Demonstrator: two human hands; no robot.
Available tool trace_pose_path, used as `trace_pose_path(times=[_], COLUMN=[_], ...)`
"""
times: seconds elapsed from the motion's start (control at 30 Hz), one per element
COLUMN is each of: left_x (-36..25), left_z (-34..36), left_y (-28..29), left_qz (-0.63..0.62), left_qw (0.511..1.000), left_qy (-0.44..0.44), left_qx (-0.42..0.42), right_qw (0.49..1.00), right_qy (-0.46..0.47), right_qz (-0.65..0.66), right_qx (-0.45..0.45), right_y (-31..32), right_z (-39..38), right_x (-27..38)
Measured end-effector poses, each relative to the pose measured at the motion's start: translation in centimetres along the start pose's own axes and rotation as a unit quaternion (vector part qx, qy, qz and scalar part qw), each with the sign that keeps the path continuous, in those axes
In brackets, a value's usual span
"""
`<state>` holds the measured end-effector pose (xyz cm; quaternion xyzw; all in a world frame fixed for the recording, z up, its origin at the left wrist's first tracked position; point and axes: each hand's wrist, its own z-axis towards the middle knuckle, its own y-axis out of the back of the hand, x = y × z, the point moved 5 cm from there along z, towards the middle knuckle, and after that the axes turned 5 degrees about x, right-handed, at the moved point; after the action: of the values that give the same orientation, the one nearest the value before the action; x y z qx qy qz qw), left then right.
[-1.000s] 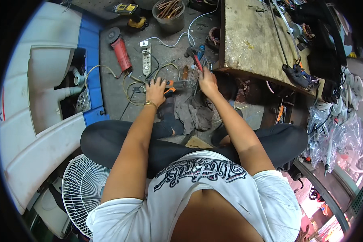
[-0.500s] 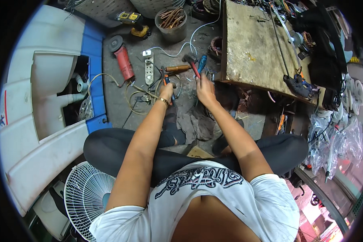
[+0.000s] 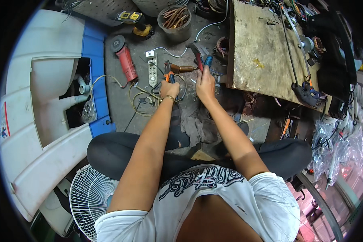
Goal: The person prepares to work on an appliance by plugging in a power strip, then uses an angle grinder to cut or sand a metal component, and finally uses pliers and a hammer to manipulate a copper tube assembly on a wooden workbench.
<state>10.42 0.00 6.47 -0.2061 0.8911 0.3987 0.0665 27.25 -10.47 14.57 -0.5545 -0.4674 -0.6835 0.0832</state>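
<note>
My left hand (image 3: 169,89) is wrapped round the orange-and-dark handles of a pair of pliers (image 3: 168,72). The pliers' jaws are at the left end of a copper-brown cylinder (image 3: 183,69) lying across the floor; whether they grip it, I cannot tell. In my right hand (image 3: 205,86) is a hammer (image 3: 199,60) with a red-and-black handle, its dark head pointing away from me. A blue-handled tool (image 3: 208,61) shows beside the hammer, just above my right fingers; whether I hold it too is hidden. Grey cloth (image 3: 195,125) lies below my hands.
Left of my hands are a white power strip (image 3: 153,70), a red angle grinder (image 3: 126,62) and coiled cable. Farther off stand a yellow-black cordless drill (image 3: 138,24) and a bucket (image 3: 177,34) of copper pieces. A wooden board (image 3: 266,52) borders the right side. A fan (image 3: 93,197) is near-left.
The hammer head has moved slightly right and away from me, tilting over the blue-handled tool. My left hand and the pliers have shifted slightly; the view has also shifted a little.
</note>
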Motion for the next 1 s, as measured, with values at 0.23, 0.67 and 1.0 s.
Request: trace_pose_path(times=[0.23, 0.67, 1.0], left_x=[-3.8, -2.2, -3.8], left_z=[-1.7, -3.4, -4.3], left_y=[0.0, -2.2, -2.1], left_qz=[0.038, 0.059, 0.040], left_qw=[0.995, 0.989, 0.989], left_qy=[-0.089, -0.109, -0.100], left_qx=[-0.027, -0.074, -0.103], right_qw=[0.980, 0.985, 0.972], right_qy=[-0.081, -0.049, -0.103], right_qz=[-0.141, -0.136, -0.163], right_qx=[0.119, 0.099, 0.137], right_y=[-1.5, -1.5, -2.6], right_z=[0.9, 1.2, 0.6], right_x=[-5.7, -4.1, -6.6])
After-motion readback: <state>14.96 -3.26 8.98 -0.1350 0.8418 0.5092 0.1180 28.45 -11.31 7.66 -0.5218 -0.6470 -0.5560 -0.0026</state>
